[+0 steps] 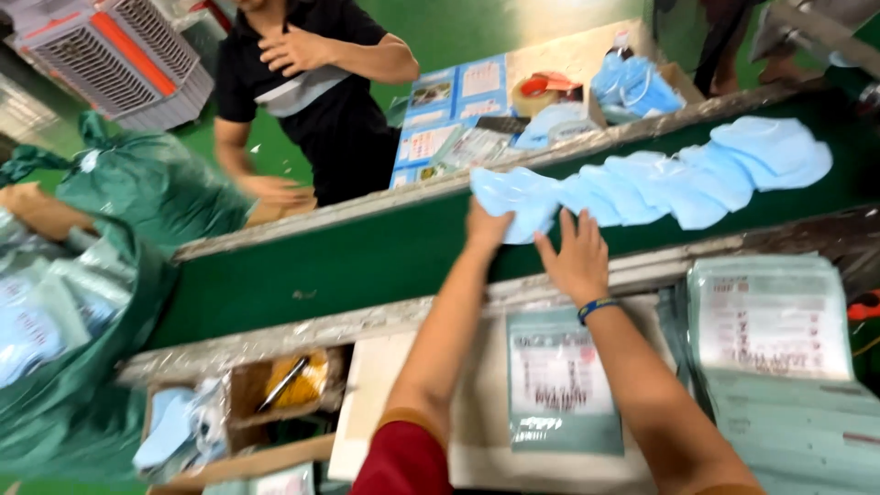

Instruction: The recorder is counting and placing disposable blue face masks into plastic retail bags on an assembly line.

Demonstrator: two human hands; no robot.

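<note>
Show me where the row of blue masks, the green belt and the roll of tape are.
Row of blue masks (660,183), head view, middle of the row.
Green belt (348,266), head view, bare surface.
Roll of tape (536,92), head view, its top.

Green-painted floor (458,27) with a bright patch of light at the top centre. A dark green conveyor belt (367,257) with worn metal side rails (302,325) runs diagonally across the scene. A pale bench (367,403) lies along its near edge. A grey and orange cooling unit (110,50) stands at the top left, beside bulging green sacks (147,183).
</note>
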